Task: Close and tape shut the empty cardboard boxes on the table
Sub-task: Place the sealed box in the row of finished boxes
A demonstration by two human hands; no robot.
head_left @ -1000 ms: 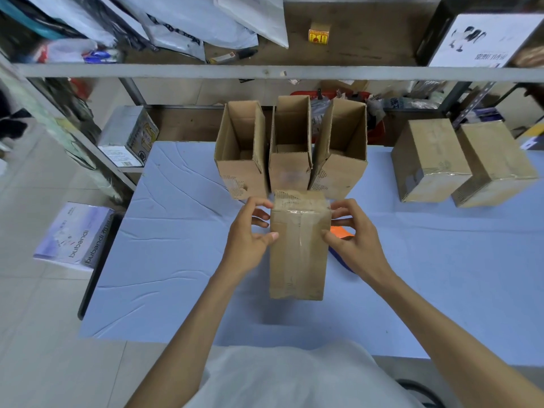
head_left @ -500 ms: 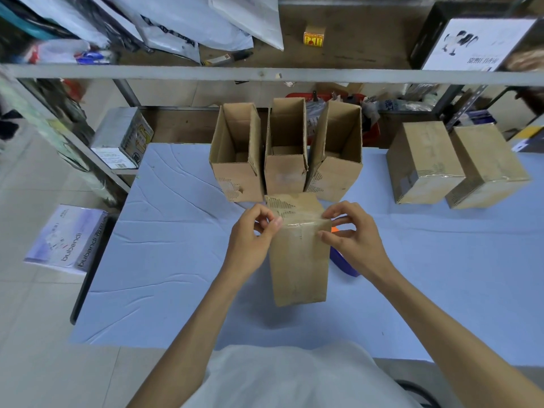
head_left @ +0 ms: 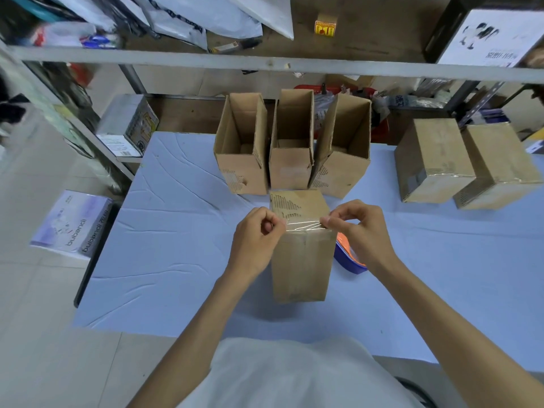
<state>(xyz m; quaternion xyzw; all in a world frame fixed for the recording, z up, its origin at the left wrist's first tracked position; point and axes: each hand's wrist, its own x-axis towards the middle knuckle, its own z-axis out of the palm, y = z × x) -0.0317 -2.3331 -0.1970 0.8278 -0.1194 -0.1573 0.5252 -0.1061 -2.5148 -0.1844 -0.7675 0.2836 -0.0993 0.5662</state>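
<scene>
A closed cardboard box (head_left: 301, 260) stands upright in the middle of the blue table (head_left: 164, 260). A strip of clear tape (head_left: 304, 226) stretches across its top front edge. My left hand (head_left: 256, 240) pinches the tape's left end at the box's left corner. My right hand (head_left: 357, 231) pinches the right end at the right corner. Three open cardboard boxes (head_left: 241, 160) (head_left: 291, 154) (head_left: 343, 160) stand in a row just behind. A blue and orange tape dispenser (head_left: 348, 260) lies right of the box, partly hidden by my right wrist.
Two taped boxes (head_left: 432, 166) (head_left: 500, 172) sit at the table's far right. A metal shelf rail (head_left: 265, 64) runs overhead with bags and a printed carton. A white box (head_left: 126, 128) rests on a low shelf at left; a booklet (head_left: 72, 223) lies on the floor.
Both hands rose from the box's sides to its top edge and now pinch the tape ends. The box top has tilted slightly toward me.
</scene>
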